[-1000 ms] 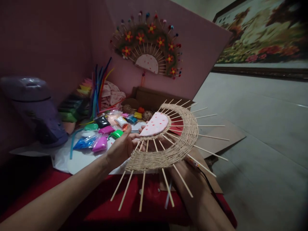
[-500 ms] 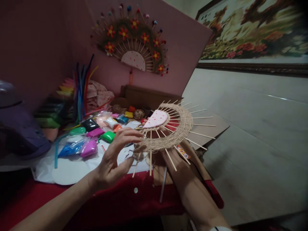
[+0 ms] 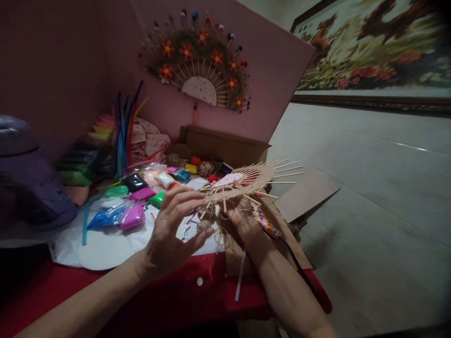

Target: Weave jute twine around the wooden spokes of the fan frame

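A half-round fan of jute twine woven over thin wooden sticks (image 3: pixel 259 182) is held above the table, tilted so that I see it nearly edge-on. Its inner piece is pink with red dots (image 3: pixel 228 179). From underneath, my right hand (image 3: pixel 240 212) supports the fan; its fingers are mostly hidden by the weave. My left hand (image 3: pixel 169 224) is at the fan's left end, fingers curved and thumb spread apart, fingertips close to the edge. Whether they touch it I cannot tell. A small bundle of twine (image 3: pixel 203 225) shows near the left thumb, and loose strands hang below the fan.
Bags of coloured clay (image 3: pixel 132 215) lie on the left, with pipe cleaners (image 3: pixel 123 131) behind. A finished flowered fan (image 3: pixel 199 61) hangs on a pink board. Twine balls (image 3: pixel 205 168), a purple container (image 3: pixel 31 178), a clear stick (image 3: pixel 241 277) and a patterned strip (image 3: pixel 265 220) surround the work.
The fan has tipped from showing its face to a flatter, nearly edge-on angle, and my right hand shows more below it. My left hand stays by its left end, thumb slightly farther right.
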The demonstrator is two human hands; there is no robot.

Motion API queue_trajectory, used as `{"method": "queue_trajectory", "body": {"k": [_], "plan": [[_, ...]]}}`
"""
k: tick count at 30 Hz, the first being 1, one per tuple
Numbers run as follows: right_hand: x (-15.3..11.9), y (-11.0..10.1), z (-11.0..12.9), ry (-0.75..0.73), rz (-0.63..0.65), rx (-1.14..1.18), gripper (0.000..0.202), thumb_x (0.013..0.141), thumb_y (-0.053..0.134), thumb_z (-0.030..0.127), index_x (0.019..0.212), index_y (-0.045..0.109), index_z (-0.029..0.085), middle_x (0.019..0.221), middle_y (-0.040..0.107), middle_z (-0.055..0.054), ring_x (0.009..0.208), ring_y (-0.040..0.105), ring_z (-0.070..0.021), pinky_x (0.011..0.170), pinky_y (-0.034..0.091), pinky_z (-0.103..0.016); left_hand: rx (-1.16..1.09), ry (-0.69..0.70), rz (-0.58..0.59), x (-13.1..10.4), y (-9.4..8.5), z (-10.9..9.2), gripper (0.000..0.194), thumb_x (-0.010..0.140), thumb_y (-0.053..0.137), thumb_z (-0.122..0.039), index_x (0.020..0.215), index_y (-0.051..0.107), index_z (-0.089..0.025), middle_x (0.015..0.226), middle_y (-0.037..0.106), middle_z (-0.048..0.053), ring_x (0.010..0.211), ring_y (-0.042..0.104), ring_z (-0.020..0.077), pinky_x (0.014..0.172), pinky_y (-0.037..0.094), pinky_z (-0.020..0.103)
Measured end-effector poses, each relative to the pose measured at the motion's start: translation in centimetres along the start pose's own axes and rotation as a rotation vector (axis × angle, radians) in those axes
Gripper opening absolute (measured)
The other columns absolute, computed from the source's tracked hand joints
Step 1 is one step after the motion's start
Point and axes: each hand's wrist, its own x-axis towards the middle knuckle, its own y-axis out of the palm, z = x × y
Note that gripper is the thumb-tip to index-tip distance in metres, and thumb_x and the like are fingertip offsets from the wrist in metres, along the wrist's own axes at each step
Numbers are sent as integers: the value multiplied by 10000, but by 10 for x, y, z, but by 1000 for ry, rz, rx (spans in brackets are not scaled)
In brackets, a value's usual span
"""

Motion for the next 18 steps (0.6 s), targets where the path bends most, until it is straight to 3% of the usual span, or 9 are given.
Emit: {"method": "queue_trajectory", "body": {"k": [8,12,18], "plan": [[-3,12,-16,144,2,190,61,699,572,157,742,583,198,682,676,21,679,634,-140,632,547,-261,-40,-149,-82,0,3,5,363,715,689,-180,1049,562,-247,1042,613,58,1031,530,240,922,399,461],[-11,19,-19,191,42,194,39,729,574,167,760,577,191,709,693,5,690,642,-136,665,545,-257,-101,-251,-137,-4,6,8,246,749,658,-176,975,581,-239,1030,611,56,1000,540,221,913,408,450],[-16,22,-21,165,50,200,63,732,604,205,792,592,188,753,696,-4,736,648,-143,723,541,-272,-84,-259,-165,-6,6,10,185,745,663,-178,905,593,-238,993,616,49,982,545,214,913,409,443]]}}
